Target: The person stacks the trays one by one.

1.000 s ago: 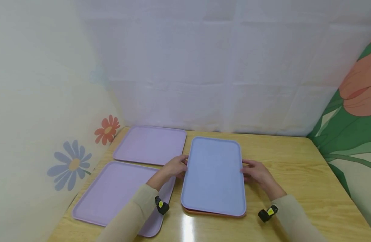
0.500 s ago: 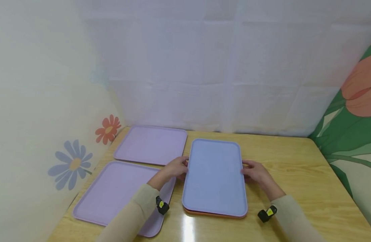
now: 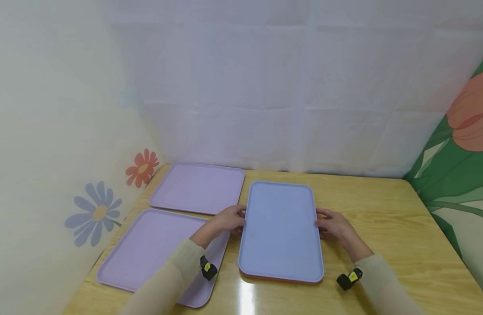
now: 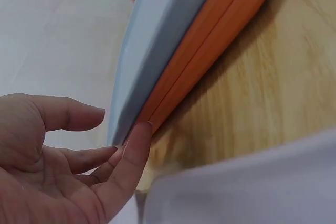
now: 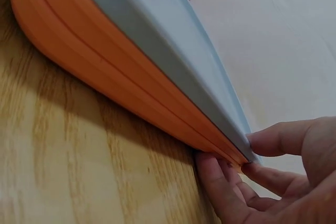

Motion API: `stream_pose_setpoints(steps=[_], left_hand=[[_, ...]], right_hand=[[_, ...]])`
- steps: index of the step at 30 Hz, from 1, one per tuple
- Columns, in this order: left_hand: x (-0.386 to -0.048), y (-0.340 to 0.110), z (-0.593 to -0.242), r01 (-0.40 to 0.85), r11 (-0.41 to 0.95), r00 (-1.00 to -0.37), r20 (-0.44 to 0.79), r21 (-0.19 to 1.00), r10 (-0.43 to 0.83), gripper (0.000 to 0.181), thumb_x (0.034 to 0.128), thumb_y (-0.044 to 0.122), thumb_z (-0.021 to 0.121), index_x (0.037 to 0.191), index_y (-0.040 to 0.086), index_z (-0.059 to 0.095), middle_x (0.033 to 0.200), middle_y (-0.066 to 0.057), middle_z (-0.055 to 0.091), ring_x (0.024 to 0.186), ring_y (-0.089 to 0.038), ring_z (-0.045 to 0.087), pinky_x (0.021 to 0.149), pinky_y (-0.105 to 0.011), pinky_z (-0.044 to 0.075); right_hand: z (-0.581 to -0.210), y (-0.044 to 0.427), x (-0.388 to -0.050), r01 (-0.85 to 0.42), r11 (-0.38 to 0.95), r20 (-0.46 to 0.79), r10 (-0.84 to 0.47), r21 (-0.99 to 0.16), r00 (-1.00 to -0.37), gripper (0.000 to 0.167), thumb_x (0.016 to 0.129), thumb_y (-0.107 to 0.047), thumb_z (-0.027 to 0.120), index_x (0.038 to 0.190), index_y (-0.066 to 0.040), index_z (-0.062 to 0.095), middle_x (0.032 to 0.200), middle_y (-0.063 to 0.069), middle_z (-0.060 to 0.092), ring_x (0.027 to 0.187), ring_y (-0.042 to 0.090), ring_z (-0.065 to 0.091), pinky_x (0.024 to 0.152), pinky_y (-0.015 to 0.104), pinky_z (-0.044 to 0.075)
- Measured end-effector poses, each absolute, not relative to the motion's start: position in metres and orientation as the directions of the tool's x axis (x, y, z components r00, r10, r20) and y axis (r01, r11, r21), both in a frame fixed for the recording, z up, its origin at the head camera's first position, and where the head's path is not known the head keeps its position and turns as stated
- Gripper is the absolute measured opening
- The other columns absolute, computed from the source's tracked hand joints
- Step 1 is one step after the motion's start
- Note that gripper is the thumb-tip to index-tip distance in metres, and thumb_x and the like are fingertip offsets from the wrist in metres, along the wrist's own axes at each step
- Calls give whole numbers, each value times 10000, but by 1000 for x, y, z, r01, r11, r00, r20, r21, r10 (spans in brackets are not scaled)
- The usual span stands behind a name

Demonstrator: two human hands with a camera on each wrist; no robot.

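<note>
- The light blue rectangular tray with a raised rim (image 3: 282, 232) lay flat on top of the orange tray layers (image 5: 100, 61), which a seam divided; all of them sat on the pale wood-grain table (image 3: 387, 227).
- Its long axis ran away from the person, so its long sides faced the two hands and a short side faced the body.
- The left hand (image 3: 225, 221) was at the left long side, the right hand (image 3: 333, 225) at the right; neither was clearly nearer, and the tray lay between them.
- The left fingers were loosely spread, fingertips at the tray edges, thumb just off the blue rim.
- The right fingers were also spread, thumb touching the blue rim, fingertips against the orange edge, not wrapped round it.
- Farther left lay the near lavender rectangular tray (image 3: 158, 245), partly under the left forearm, and the far lavender rectangular tray (image 3: 198, 186) behind it.
</note>
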State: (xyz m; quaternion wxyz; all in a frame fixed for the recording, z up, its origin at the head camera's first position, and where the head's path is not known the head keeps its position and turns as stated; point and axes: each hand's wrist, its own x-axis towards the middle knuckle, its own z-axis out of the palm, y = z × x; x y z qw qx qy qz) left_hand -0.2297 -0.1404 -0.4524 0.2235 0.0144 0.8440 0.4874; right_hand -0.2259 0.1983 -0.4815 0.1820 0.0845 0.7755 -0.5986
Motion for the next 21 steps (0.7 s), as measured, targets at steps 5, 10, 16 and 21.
stream_pose_setpoints(steps=[5,10,16,21], left_hand=[[-226,-159,-440,-131,554,-919,-310,822,243,571,890,56,584,1430,-84,461,1226,-208,570,933,-264,650,725,-372,613],[-221,-188,-424,-102,600,-935,-283,794,215,536,920,82,592,1417,-80,474,1278,-252,569,1024,-310,646,737,-376,612],[-210,-226,-410,-115,638,-945,-283,761,167,500,942,78,574,1403,-90,478,1298,-273,555,1054,-307,619,772,-391,608],[-206,-251,-402,-137,671,-943,-304,729,138,498,972,120,575,1419,-70,470,1328,-268,540,1078,-310,607,812,-398,604]], right_hand=[[-482,201,-226,369,222,-399,-111,-903,-910,631,929,16,607,1502,102,356,1356,322,553,924,198,671,808,371,605],[-483,203,-229,400,197,-427,-122,-895,-896,649,932,6,619,1518,77,349,1396,313,527,931,196,669,828,385,604],[-484,206,-230,420,126,-437,-170,-899,-883,664,928,19,622,1519,93,328,1131,167,687,886,175,664,806,379,601],[-483,208,-230,423,98,-434,-190,-901,-881,668,932,20,618,1520,99,313,1001,58,703,869,166,662,781,377,600]])
